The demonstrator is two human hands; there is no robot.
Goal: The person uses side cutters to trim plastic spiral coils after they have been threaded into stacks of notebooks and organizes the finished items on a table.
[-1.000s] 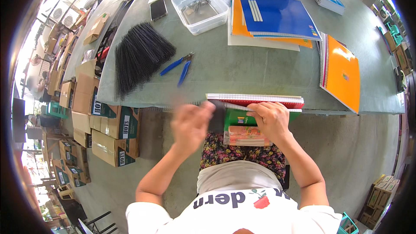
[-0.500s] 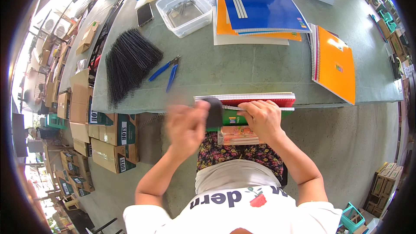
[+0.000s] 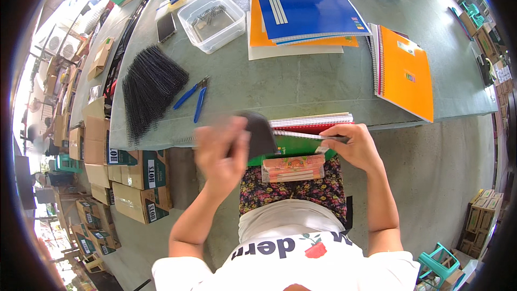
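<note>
A green-covered notebook point(image 3: 301, 147) stands against the table's front edge over my lap, with a red-covered notebook point(image 3: 309, 128) behind it. My left hand point(image 3: 221, 148), blurred by motion, is closed around a black curved piece point(image 3: 262, 134) at the notebook's left end. A thin dark coil point(image 3: 184, 140) shows just left of that hand, along the table edge. At the notebook's right end, my right hand point(image 3: 356, 145) pinches a small dark slim piece point(image 3: 338, 139) between thumb and fingers. What exactly this piece is cannot be made out.
Black plastic coils point(image 3: 153, 91) lie heaped on the table point(image 3: 301, 81), beside blue-handled cutters point(image 3: 193, 97). A clear tub point(image 3: 212, 27) and phone point(image 3: 166, 27) lie farther off. Blue point(image 3: 312, 13) and orange notebooks point(image 3: 406, 73) are stacked right. A pinkish packet point(image 3: 293, 168) rests on my lap; cartons point(image 3: 140, 199) stand left.
My right hand has moved right, from flat over the notebooks' top edge to a pinch at their right end. The left hand and black piece stay at the left end, still moving.
</note>
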